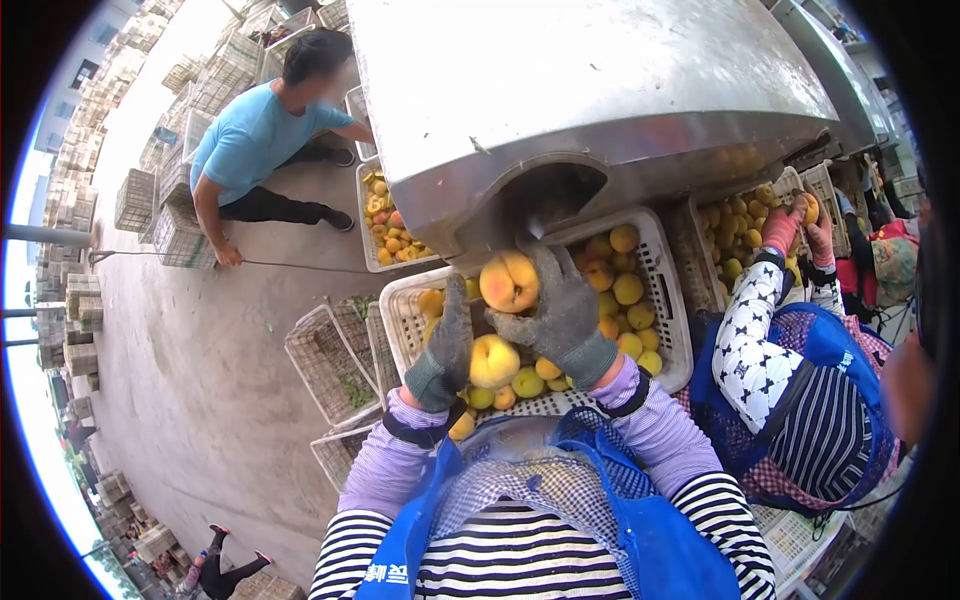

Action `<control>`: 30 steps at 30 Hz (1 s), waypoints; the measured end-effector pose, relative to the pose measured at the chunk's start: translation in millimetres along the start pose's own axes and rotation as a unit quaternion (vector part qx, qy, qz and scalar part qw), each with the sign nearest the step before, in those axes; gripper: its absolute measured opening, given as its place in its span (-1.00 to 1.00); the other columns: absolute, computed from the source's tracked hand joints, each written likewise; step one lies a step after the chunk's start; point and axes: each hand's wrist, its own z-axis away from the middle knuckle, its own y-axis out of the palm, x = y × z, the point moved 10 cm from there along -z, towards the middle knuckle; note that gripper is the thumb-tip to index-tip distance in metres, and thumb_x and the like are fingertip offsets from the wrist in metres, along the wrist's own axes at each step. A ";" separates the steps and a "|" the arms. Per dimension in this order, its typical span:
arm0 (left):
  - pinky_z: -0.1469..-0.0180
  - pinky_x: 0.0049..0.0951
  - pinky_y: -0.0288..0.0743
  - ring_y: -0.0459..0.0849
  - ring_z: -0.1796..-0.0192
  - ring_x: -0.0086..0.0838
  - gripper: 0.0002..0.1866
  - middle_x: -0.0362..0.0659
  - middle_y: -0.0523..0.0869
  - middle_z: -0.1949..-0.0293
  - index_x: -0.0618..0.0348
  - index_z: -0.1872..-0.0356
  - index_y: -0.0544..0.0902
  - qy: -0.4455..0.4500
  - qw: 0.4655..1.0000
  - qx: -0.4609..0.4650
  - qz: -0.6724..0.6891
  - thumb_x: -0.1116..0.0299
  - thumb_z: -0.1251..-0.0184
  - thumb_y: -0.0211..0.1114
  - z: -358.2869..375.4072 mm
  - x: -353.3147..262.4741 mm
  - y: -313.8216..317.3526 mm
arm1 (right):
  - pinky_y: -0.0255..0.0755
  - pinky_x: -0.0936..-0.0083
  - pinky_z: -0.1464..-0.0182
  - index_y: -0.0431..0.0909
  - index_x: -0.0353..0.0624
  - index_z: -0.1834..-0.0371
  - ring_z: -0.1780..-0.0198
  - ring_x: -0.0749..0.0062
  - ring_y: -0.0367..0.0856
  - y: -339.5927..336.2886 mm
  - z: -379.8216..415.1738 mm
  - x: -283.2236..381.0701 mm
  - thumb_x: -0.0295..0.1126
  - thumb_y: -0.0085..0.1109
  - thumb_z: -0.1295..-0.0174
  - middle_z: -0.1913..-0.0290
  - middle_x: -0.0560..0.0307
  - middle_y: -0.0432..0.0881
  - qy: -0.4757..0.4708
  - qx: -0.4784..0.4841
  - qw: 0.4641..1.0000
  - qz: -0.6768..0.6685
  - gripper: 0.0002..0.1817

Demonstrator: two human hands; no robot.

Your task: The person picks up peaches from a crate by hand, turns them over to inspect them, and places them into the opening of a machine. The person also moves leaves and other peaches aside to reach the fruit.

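My right hand [570, 315], in a grey work glove, grips an orange-yellow peach [509, 281] between thumb and fingers above a white plastic crate [674, 300]. A second, paler yellow peach [493, 361] rests against the palm side of my left hand [452, 345]. It looks larger than the fruit below, so it seems raised to hand height. My left glove is grey too, its fingers pointing up, and part of its grip is hidden. Beneath both hands, yellow, green-tinged and reddish peaches [628, 289] lie in the crate.
A metal machine [590, 90] with a dark opening stands just beyond the crate. Another fruit crate [385, 228] is at its left, near a person in blue [255, 150]. Wire baskets [335, 360] sit on the floor to my left. A co-worker [790, 370] handles fruit on my right.
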 end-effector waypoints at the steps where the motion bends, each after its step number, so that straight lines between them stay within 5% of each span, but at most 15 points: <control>1: -0.14 -0.35 0.65 0.70 -0.09 -0.26 -0.16 0.07 0.57 -0.21 0.41 -0.29 0.41 -0.032 0.999 0.008 0.034 -0.30 -0.58 -0.32 -2.4 1.1 0.2 | 0.58 0.16 0.06 0.44 0.02 -0.32 0.04 -0.02 0.66 1.4 -7.9 -10.9 -0.01 0.57 0.16 -0.11 -0.06 0.56 0.016 -0.013 0.999 0.049 -0.12; 3: -0.06 -0.26 0.68 0.73 0.03 -0.19 -0.06 0.12 0.64 -0.08 0.45 -0.28 0.41 -0.041 0.999 0.015 0.007 -0.41 -0.48 -0.26 -6.6 5.4 -17.5 | 0.58 0.20 0.16 0.53 0.01 -0.13 0.12 0.02 0.67 4.7 -29.3 -23.6 0.04 0.58 0.18 0.06 0.01 0.62 0.020 -0.012 0.984 0.178 -0.24; 5: 0.02 -0.20 0.70 0.76 0.17 -0.14 0.04 0.17 0.71 0.11 0.53 -0.20 0.45 -0.040 0.998 -0.039 -0.007 -0.51 -0.38 -0.19 -5.9 6.6 -25.4 | 0.59 0.17 0.19 0.56 -0.03 -0.06 0.15 0.03 0.67 17.5 -46.1 -48.6 0.03 0.56 0.15 0.06 -0.01 0.62 0.055 0.039 0.984 0.167 -0.31; 6: 0.03 -0.23 0.71 0.75 0.14 -0.19 0.02 0.15 0.69 0.07 0.51 -0.21 0.45 -0.042 0.999 -0.032 -0.012 -0.49 -0.41 -0.22 -4.6 9.3 -27.1 | 0.59 0.16 0.21 0.57 -0.04 -0.02 0.16 0.04 0.67 26.3 -51.2 -60.4 0.03 0.54 0.13 0.06 -0.02 0.62 0.072 0.066 0.982 0.160 -0.35; 9: 0.05 -0.27 0.73 0.73 0.09 -0.26 -0.07 0.12 0.66 -0.02 0.46 -0.23 0.44 -0.046 0.999 -0.015 -0.010 -0.41 -0.49 -0.27 -5.9 19.0 -41.4 | 0.57 0.16 0.20 0.58 -0.08 0.02 0.18 0.08 0.67 30.4 -67.5 -42.4 -0.04 0.50 0.04 0.14 0.02 0.66 -0.067 -0.042 0.986 0.144 -0.44; 13: 0.02 -0.25 0.72 0.74 0.07 -0.25 -0.20 0.10 0.68 0.00 0.40 -0.25 0.45 -0.039 0.998 0.003 0.057 -0.28 -0.56 -0.21 -15.8 13.7 -38.5 | 0.54 0.20 0.19 0.55 -0.18 0.02 0.20 0.10 0.64 53.0 -97.9 -63.4 -0.14 0.49 -0.01 0.12 -0.01 0.64 -0.046 0.012 0.996 0.075 -0.47; 16: -0.17 -0.25 0.65 0.68 -0.12 -0.25 -0.38 0.05 0.64 -0.12 0.35 -0.29 0.43 0.052 0.997 -0.011 0.054 -0.07 -0.63 -0.14 -19.6 0.0 -29.4 | 0.55 0.22 0.11 0.51 -0.22 -0.08 0.14 0.09 0.65 39.4 -110.1 -72.5 -0.03 0.51 0.02 0.02 -0.06 0.63 0.053 0.065 0.993 0.086 -0.33; 18: -0.27 -0.25 0.59 0.64 -0.21 -0.26 -0.47 0.03 0.60 -0.19 0.32 -0.31 0.41 0.121 0.992 -0.036 0.012 0.04 -0.66 -0.12 -19.5 -7.6 -29.3 | 0.56 0.21 0.00 0.49 -0.20 -0.21 0.08 0.08 0.69 12.3 -80.6 -62.1 0.22 0.51 0.09 -0.03 -0.09 0.65 0.047 0.029 0.996 -0.073 -0.10; 20: -0.34 -0.24 0.53 0.59 -0.27 -0.28 -0.58 -0.01 0.53 -0.28 0.29 -0.36 0.36 0.126 0.992 0.010 -0.001 0.28 -0.66 -0.10 -17.6 -12.4 -18.6 | 0.55 0.16 0.00 0.40 -0.12 -0.36 0.06 0.05 0.66 4.6 -38.8 -33.7 0.25 0.49 0.11 -0.12 -0.07 0.59 -0.015 0.063 0.996 -0.062 0.01; 22: -0.35 -0.23 0.53 0.59 -0.26 -0.31 -0.59 -0.01 0.54 -0.27 0.29 -0.36 0.36 0.064 0.986 0.029 0.150 0.34 -0.63 -0.05 -19.4 -6.2 -8.3 | 0.54 0.15 0.02 0.39 -0.10 -0.38 0.05 0.05 0.64 7.2 -2.6 -10.3 0.23 0.51 0.15 -0.13 -0.04 0.56 -0.073 0.049 0.996 0.001 0.03; 25: -0.32 -0.21 0.52 0.61 -0.24 -0.25 -0.57 0.01 0.57 -0.23 0.30 -0.34 0.39 0.028 0.988 -0.005 0.155 0.38 -0.53 0.08 -28.5 19.6 -32.6 | 0.54 0.14 0.03 0.39 -0.07 -0.40 0.02 0.04 0.62 12.1 22.8 -0.8 0.19 0.52 0.20 -0.14 -0.01 0.51 -0.081 0.023 0.994 0.068 0.05; 26: -0.29 -0.21 0.53 0.62 -0.22 -0.21 -0.56 0.03 0.59 -0.21 0.32 -0.33 0.40 0.145 0.987 -0.009 -0.061 0.38 -0.50 0.10 -18.5 -7.0 -22.4 | 0.55 0.13 0.03 0.38 -0.06 -0.41 0.01 0.03 0.61 12.1 25.8 -1.5 0.18 0.52 0.21 -0.14 0.00 0.50 -0.072 0.014 0.994 0.085 0.05; 27: -0.26 -0.21 0.53 0.63 -0.20 -0.18 -0.56 0.05 0.60 -0.19 0.33 -0.31 0.41 0.254 0.927 -0.012 -0.275 0.39 -0.48 0.12 -0.3 -32.1 5.3 | 0.54 0.14 0.02 0.38 -0.07 -0.40 0.00 0.04 0.61 9.7 27.1 -0.4 0.16 0.53 0.21 -0.13 -0.01 0.50 -0.075 0.008 0.992 0.097 0.04; 30: -0.18 -0.23 0.54 0.65 -0.13 -0.11 -0.57 0.09 0.63 -0.14 0.36 -0.27 0.44 0.391 0.729 -0.057 -0.559 0.40 -0.45 0.13 20.2 -42.3 29.0 | 0.53 0.18 -0.02 0.41 -0.12 -0.37 -0.04 0.04 0.59 2.4 28.0 6.1 0.11 0.54 0.19 -0.10 -0.04 0.51 -0.046 0.032 0.993 0.109 0.00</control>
